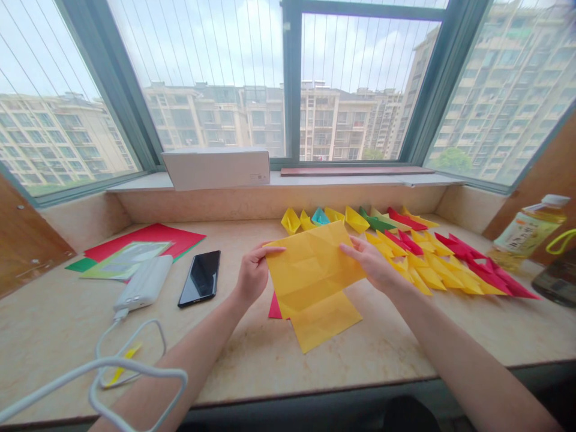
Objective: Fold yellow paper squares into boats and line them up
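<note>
A creased yellow sheet of paper (315, 264) is held up above the stone ledge between my two hands. My left hand (254, 273) pinches its left edge, thumb on top. At the upper right edge, my right hand (371, 261) grips it between thumb and fingers. Beneath lies another yellow sheet of paper (326, 324), partly covered by the held one. A corner of red paper (275, 307) shows at its left. Several folded paper boats (436, 270) in yellow, red, green and blue stand in rows behind and to the right of my right hand.
Left of my hands lie a black phone (200, 279), a white power bank (144, 282) with a white cable (135, 367), and a stack of coloured paper (155, 234). A white box (216, 169) sits on the sill. At the right stand a drink bottle (526, 231) and a dark container (558, 270).
</note>
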The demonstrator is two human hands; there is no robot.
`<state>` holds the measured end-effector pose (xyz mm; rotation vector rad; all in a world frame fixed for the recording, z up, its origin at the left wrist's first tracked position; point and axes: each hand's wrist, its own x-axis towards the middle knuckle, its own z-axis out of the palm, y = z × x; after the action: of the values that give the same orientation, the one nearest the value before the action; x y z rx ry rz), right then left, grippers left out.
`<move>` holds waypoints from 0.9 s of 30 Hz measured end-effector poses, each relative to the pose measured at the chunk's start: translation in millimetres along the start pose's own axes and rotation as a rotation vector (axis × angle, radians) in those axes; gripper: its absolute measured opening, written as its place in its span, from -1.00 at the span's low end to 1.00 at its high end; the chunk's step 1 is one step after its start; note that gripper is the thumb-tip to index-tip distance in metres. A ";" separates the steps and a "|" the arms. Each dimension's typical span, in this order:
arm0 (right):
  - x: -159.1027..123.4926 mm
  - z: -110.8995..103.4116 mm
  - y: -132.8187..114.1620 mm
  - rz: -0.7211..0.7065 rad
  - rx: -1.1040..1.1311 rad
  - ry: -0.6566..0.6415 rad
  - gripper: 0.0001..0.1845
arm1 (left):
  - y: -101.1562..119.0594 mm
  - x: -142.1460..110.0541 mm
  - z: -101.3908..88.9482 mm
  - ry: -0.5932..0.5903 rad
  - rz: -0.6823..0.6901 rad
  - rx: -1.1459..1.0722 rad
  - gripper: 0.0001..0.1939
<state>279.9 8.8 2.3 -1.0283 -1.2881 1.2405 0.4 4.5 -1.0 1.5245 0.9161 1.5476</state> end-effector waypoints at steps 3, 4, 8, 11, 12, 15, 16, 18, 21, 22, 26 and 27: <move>-1.6 3.0 1.2 0.031 0.073 -0.051 -0.58 | 0.7 -0.1 1.4 0.031 -0.086 -0.080 -0.78; -1.8 3.8 1.6 0.024 0.073 -0.037 -0.58 | 1.0 0.2 1.9 0.056 -0.110 -0.106 -0.74; -2.1 7.2 1.5 -0.002 0.072 0.024 -0.55 | 4.9 1.0 4.3 0.058 -0.194 -0.324 -0.46; -2.7 10.4 1.6 -0.030 0.087 0.062 -0.55 | 9.6 -0.8 6.5 -0.106 -0.265 -0.426 -0.38; -3.2 11.5 1.8 -0.037 0.091 0.069 -0.56 | 11.0 -1.9 7.3 -0.151 -0.289 -0.422 -0.38; -5.4 13.7 1.9 -0.042 0.092 0.051 -0.57 | 13.4 -4.8 9.3 -0.205 -0.351 -0.374 -0.43; -6.3 14.1 1.4 -0.045 0.089 0.031 -0.57 | 13.6 -5.3 9.8 -0.210 -0.365 -0.358 -0.44; -8.1 14.4 0.0 -0.043 0.082 -0.025 -0.54 | 13.1 -5.6 10.3 -0.210 -0.382 -0.333 -0.45; -9.9 14.4 -2.0 -0.019 0.083 -0.098 -0.51 | 11.4 -4.8 10.9 -0.169 -0.399 -0.317 -0.46; -10.2 14.3 -2.0 -0.012 0.084 -0.104 -0.52 | 10.8 -4.5 11.2 -0.151 -0.402 -0.315 -0.46; -9.6 14.4 3.2 0.012 0.048 -0.074 -0.65 | 8.7 -4.6 13.2 -0.138 -0.401 -0.322 -0.46; -9.1 14.6 5.8 0.020 0.030 -0.061 -0.68 | 8.1 -4.9 13.7 -0.144 -0.400 -0.323 -0.46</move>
<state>265.9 -1.3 -3.6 -0.9913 -1.3050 1.3113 13.8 -3.7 4.3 1.1262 0.7859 1.2111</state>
